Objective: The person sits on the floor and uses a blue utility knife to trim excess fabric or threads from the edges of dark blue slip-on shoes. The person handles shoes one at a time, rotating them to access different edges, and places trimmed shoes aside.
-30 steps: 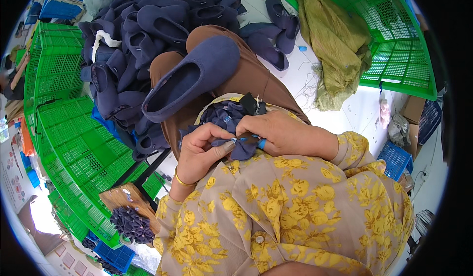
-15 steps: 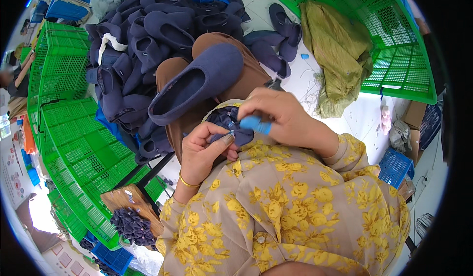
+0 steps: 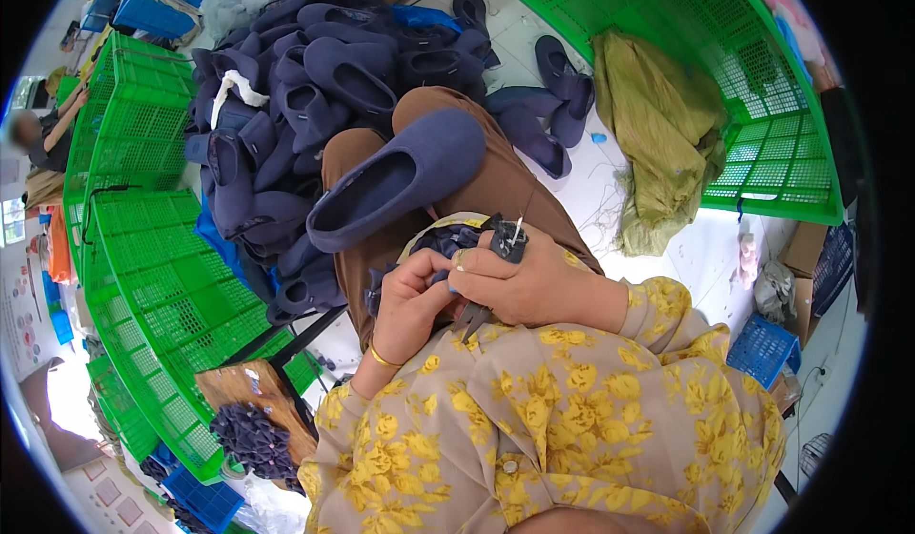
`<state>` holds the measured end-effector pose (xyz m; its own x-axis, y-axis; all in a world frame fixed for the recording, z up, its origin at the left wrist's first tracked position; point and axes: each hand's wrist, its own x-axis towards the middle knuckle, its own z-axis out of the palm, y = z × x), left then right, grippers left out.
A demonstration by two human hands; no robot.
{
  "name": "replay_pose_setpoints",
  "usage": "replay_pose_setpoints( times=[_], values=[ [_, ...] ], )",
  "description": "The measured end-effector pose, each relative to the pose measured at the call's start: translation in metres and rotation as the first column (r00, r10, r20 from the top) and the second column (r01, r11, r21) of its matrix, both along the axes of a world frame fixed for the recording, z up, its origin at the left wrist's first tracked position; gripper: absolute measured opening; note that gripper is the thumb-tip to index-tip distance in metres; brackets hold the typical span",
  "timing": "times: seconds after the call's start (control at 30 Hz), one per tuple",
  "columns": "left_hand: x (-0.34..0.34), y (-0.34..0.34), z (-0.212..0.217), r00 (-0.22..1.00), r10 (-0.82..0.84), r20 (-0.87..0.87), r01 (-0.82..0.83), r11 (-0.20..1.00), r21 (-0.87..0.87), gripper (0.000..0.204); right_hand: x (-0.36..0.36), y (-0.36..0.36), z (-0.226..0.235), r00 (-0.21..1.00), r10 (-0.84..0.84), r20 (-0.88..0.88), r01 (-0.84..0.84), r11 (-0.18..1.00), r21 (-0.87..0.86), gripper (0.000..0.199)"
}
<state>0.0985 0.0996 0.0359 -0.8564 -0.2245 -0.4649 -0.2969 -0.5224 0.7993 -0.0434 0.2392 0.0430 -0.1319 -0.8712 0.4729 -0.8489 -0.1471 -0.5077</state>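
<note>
My left hand (image 3: 405, 307) is closed in a pinch on a small dark-blue fabric piece, mostly hidden by the fingers. Meeting it fingertip to fingertip, my right hand (image 3: 534, 281) is wrapped around what look like thread snips (image 3: 472, 320); their dark blades point down toward my shirt, and a black-wrapped end sticks out above the fist. More dark-blue fabric pieces (image 3: 446, 240) lie in my lap, just beyond the hands. A dark-blue closed-toe slipper (image 3: 434, 157) rests across my knees, its opening facing up.
Beyond my knees, a large heap of slippers (image 3: 286, 105) covers the floor. Green plastic crates (image 3: 157, 277) line the left; another green crate (image 3: 777, 143) stands far right beside an olive sack (image 3: 658, 143). A wooden board (image 3: 238, 386) with bunched dark fabric (image 3: 253, 439) is at my left.
My right hand has come down and left to meet the left hand, and the snips now show in it. My view has shifted slightly; the slipper stays on my knees.
</note>
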Motion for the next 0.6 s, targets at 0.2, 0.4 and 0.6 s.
replay_pose_setpoints(
  times=[0.2,0.4,0.6],
  values=[
    [-0.005,0.004,0.013,0.994,0.025,0.105,-0.038,0.993,0.116,0.008,-0.003,0.003,-0.005,0.969,-0.122,0.216,0.104,0.990,0.091,0.019],
    [-0.004,0.005,-0.005,0.993,-0.062,0.104,0.067,0.997,-0.050,0.010,-0.010,-0.004,0.022,0.971,-0.009,0.241,0.032,0.995,-0.092,0.027],
    [-0.014,-0.004,0.016,0.994,-0.019,0.108,0.030,0.994,-0.105,0.013,-0.041,0.002,0.043,-0.082,0.025,0.996,0.127,0.992,-0.014,0.009]
  ],
)
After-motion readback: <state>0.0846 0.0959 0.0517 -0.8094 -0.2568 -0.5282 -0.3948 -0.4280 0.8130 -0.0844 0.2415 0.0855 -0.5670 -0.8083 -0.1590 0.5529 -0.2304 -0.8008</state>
